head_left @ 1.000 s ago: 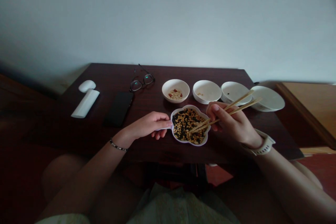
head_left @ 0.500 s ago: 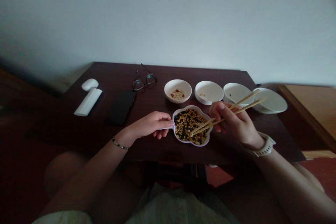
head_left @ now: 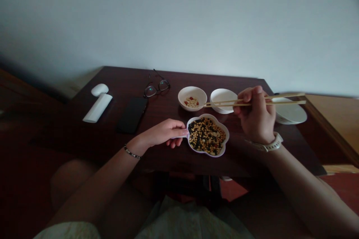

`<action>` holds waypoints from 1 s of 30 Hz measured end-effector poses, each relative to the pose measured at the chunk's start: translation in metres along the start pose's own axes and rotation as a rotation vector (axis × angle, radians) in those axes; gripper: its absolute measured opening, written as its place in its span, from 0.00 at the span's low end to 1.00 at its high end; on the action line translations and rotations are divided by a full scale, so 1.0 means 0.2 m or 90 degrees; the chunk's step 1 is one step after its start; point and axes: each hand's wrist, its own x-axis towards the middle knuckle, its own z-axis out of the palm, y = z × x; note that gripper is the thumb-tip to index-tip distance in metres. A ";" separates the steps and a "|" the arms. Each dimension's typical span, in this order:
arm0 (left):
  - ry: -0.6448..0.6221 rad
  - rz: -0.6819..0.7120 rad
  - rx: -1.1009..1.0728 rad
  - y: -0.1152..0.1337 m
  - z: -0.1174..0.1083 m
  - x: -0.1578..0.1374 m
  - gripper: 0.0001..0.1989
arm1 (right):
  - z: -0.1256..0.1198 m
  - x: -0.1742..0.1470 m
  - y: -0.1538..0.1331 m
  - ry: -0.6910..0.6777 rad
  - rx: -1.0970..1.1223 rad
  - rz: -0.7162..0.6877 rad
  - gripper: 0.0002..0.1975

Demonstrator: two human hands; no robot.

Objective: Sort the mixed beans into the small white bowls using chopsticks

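My left hand (head_left: 175, 133) is closed around the short handle of a white flower-shaped dish (head_left: 227, 137). The dish holds a mix of yellow and black beans with some pale and reddish pieces (head_left: 206, 135). In my right hand (head_left: 255, 114) is a pair of wooden chopsticks (head_left: 224, 103), held almost level above the table. Their tips lie close together at the right rim of a white bowl (head_left: 198, 92) containing pale and reddish pieces, perhaps peanuts. Whether anything is pinched between the tips cannot be made out. A second white bowl (head_left: 223, 94) stands behind the chopsticks.
Farther right is another white bowl (head_left: 291, 114), and my right hand hides the one before it. Glasses (head_left: 157, 88), a black phone (head_left: 132, 115) and a white elongated object with a rounded head (head_left: 98, 107) lie on the left of the dark table (head_left: 168, 160). A wall rises behind.
My right hand has lifted the chopsticks out of the bean dish, up and away, bringing their tips to the leftmost bowl's edge. My left hand still grips the handle. The view has shifted slightly.
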 end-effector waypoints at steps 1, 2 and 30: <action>0.001 0.002 0.000 0.00 0.00 0.00 0.21 | 0.02 0.01 0.01 0.008 -0.005 -0.008 0.22; 0.000 0.003 -0.001 0.00 0.00 0.00 0.21 | 0.03 0.02 0.02 0.007 -0.013 -0.010 0.22; 0.000 -0.020 -0.002 0.02 0.00 0.00 0.21 | -0.08 -0.16 -0.05 -0.298 -0.151 0.270 0.26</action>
